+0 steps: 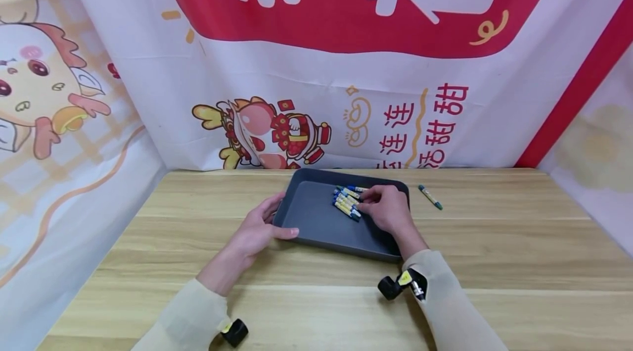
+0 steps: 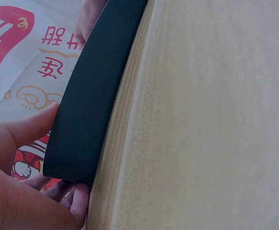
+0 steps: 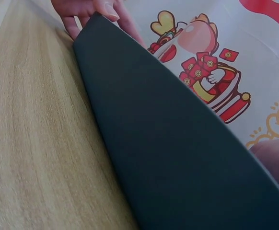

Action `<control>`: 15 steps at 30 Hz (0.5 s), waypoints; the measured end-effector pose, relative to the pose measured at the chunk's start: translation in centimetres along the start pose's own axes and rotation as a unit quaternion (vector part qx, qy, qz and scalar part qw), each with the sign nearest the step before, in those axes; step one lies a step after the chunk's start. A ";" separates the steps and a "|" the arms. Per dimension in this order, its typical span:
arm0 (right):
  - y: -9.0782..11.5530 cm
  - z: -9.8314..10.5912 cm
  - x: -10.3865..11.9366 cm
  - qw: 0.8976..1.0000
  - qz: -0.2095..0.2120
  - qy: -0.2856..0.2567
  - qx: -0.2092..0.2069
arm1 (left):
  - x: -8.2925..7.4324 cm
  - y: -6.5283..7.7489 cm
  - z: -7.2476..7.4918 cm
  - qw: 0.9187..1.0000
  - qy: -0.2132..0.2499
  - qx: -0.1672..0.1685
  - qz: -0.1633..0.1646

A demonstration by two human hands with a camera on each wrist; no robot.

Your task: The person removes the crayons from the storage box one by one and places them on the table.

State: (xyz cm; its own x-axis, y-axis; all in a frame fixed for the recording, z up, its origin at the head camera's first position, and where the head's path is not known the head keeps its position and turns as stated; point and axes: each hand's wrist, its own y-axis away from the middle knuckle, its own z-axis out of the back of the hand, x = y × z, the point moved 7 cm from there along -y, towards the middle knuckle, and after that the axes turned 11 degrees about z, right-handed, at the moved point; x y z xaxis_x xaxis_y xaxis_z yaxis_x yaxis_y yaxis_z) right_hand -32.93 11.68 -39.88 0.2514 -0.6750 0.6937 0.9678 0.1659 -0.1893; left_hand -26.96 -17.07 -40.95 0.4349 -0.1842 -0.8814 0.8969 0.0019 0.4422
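The left hand [image 1: 259,230] grips the tray [image 1: 311,208] at its near left corner, thumb over the rim and fingers around the outside, probably to steady it. The tray sits near the far edge of the surface [image 1: 306,307]. Inside, right of its middle, crayons [image 1: 343,207] lie side by side, where the walls should keep them from rolling off. The right hand [image 1: 388,207] reaches in over the right edge, fingers bent at the crayons; whether they pinch one I cannot tell. Beyond the tray's right edge, a lone crayon [image 1: 430,197] lies on the surface.
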 end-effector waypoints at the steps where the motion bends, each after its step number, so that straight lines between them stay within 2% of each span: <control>1: 0.0 0.0 0.0 1.000 -0.001 0.001 0.001 | 0.0 0.0 0.0 1.000 -0.001 0.000 0.000; 15: 0.0 -0.1 -0.1 1.000 -0.008 0.001 0.012 | 0.0 0.1 -0.1 1.000 -0.005 -0.004 0.006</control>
State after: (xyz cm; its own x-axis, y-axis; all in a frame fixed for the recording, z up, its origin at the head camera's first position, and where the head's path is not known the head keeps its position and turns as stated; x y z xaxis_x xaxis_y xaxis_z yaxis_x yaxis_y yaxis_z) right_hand -32.94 11.66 -40.00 0.2361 -0.6790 0.6951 0.9717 0.1718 -0.1622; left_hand -26.89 -16.98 -40.91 0.4451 -0.1939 -0.8742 0.8921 0.0118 0.4516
